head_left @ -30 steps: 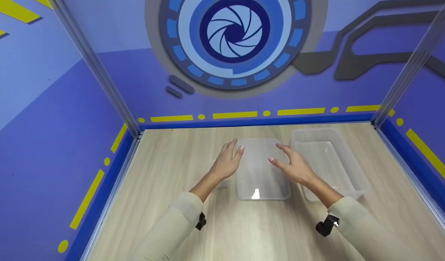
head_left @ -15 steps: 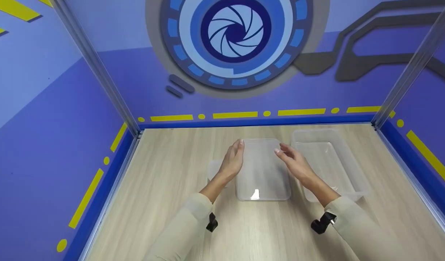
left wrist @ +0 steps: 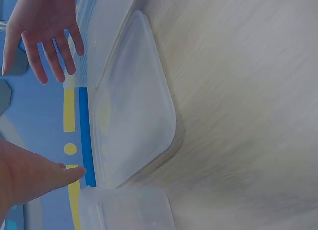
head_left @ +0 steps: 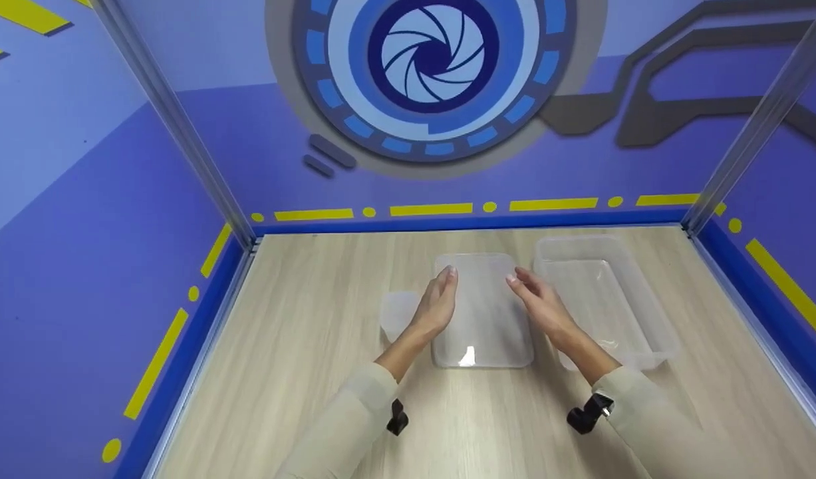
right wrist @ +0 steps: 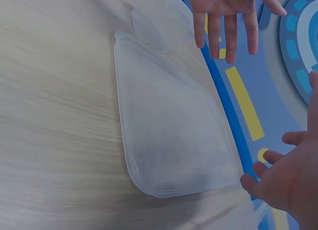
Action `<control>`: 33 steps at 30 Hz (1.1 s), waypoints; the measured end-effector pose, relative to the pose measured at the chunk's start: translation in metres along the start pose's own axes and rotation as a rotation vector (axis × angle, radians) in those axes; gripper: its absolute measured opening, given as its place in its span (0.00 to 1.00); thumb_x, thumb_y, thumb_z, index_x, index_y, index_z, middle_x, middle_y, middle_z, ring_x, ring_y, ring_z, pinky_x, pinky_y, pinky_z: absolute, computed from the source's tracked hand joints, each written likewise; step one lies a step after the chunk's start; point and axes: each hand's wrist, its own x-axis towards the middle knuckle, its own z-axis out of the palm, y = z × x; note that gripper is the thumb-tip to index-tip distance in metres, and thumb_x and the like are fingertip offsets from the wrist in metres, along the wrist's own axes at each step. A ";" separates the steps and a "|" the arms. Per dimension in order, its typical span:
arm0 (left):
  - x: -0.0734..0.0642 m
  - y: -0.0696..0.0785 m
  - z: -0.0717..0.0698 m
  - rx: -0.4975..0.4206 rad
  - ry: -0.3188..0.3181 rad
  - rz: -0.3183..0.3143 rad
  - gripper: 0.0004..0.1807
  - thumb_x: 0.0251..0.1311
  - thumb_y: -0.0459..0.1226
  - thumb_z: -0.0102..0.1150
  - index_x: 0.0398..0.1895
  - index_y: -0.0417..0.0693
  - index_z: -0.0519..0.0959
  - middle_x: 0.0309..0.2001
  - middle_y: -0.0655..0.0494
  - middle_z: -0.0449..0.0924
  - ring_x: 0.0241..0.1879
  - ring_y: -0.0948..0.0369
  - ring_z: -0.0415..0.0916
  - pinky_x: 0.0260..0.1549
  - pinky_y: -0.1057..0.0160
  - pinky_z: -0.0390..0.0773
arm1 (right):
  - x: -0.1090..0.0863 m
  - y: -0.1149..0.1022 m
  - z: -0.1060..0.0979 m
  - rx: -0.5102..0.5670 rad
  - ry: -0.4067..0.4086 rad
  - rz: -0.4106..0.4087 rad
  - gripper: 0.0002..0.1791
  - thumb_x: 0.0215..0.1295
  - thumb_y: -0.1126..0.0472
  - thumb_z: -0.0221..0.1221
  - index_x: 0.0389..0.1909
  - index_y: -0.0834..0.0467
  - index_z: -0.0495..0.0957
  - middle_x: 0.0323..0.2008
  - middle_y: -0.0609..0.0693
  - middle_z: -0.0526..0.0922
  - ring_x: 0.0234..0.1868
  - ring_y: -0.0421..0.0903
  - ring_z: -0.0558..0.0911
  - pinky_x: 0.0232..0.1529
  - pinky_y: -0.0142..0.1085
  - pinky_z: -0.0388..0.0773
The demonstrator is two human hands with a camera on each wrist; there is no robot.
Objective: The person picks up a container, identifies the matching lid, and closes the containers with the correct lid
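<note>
A translucent plastic lid (head_left: 482, 319) with rounded corners lies flat on the wooden table between both hands. My left hand (head_left: 437, 305) hovers over its left edge, palm turned inward and fingers extended, holding nothing. Facing it, my right hand (head_left: 542, 305) is above the lid's right edge, fingers relaxed and nothing in them. Right of the lid stands a clear rectangular container (head_left: 597, 299) without a cover, partly behind the right hand. A smaller translucent box (head_left: 396, 313) sits to the left, partly hidden by the left hand. In the right wrist view the lid (right wrist: 169, 120) shows a raised rim.
Blue printed wall panels (head_left: 381, 193) close off the back and both sides of the table (head_left: 301, 372). Metal corner posts (head_left: 181, 126) rise at the rear left and rear right. A black wrist camera (head_left: 398, 418) hangs below each sleeve.
My left hand has moved right, from over the small box to the lid's left edge, uncovering more of that box. The right hand has shifted slightly and its fingers have drawn closer together.
</note>
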 end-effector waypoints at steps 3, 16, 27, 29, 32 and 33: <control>-0.002 -0.004 0.001 -0.004 -0.002 -0.007 0.41 0.84 0.61 0.26 0.84 0.40 0.56 0.82 0.41 0.57 0.82 0.45 0.51 0.80 0.48 0.49 | 0.001 0.003 0.002 0.008 0.009 -0.003 0.46 0.80 0.36 0.53 0.82 0.65 0.56 0.80 0.65 0.60 0.80 0.62 0.60 0.79 0.57 0.58; 0.001 -0.014 0.009 -0.011 -0.014 -0.072 0.44 0.80 0.67 0.26 0.87 0.49 0.51 0.82 0.43 0.53 0.82 0.42 0.51 0.79 0.42 0.51 | 0.000 0.008 0.004 0.005 0.013 0.019 0.46 0.81 0.36 0.50 0.84 0.63 0.52 0.82 0.65 0.54 0.82 0.63 0.55 0.81 0.58 0.51; 0.001 -0.029 0.013 0.002 -0.011 -0.156 0.49 0.76 0.71 0.24 0.88 0.50 0.47 0.85 0.43 0.45 0.83 0.42 0.47 0.80 0.41 0.49 | 0.007 0.020 0.016 0.007 0.039 0.034 0.48 0.81 0.34 0.50 0.83 0.65 0.52 0.82 0.67 0.53 0.83 0.65 0.51 0.81 0.59 0.49; -0.002 -0.031 0.014 -0.003 -0.029 -0.168 0.51 0.74 0.73 0.24 0.88 0.50 0.45 0.85 0.43 0.43 0.83 0.41 0.45 0.79 0.39 0.48 | 0.008 0.023 0.017 0.008 0.045 0.054 0.49 0.79 0.33 0.50 0.83 0.64 0.53 0.82 0.67 0.53 0.83 0.64 0.50 0.81 0.59 0.48; -0.004 -0.034 0.018 0.012 -0.053 -0.166 0.52 0.74 0.73 0.23 0.88 0.49 0.43 0.85 0.41 0.42 0.83 0.39 0.43 0.79 0.37 0.47 | 0.008 0.027 0.017 0.013 0.052 0.086 0.50 0.79 0.31 0.50 0.84 0.64 0.53 0.83 0.66 0.52 0.84 0.64 0.48 0.82 0.58 0.47; -0.004 -0.036 0.018 0.019 -0.056 -0.162 0.52 0.75 0.72 0.23 0.88 0.48 0.43 0.85 0.41 0.41 0.83 0.38 0.43 0.79 0.36 0.47 | 0.009 0.028 0.017 0.013 0.054 0.097 0.50 0.79 0.31 0.51 0.84 0.64 0.52 0.83 0.66 0.52 0.84 0.64 0.48 0.82 0.57 0.46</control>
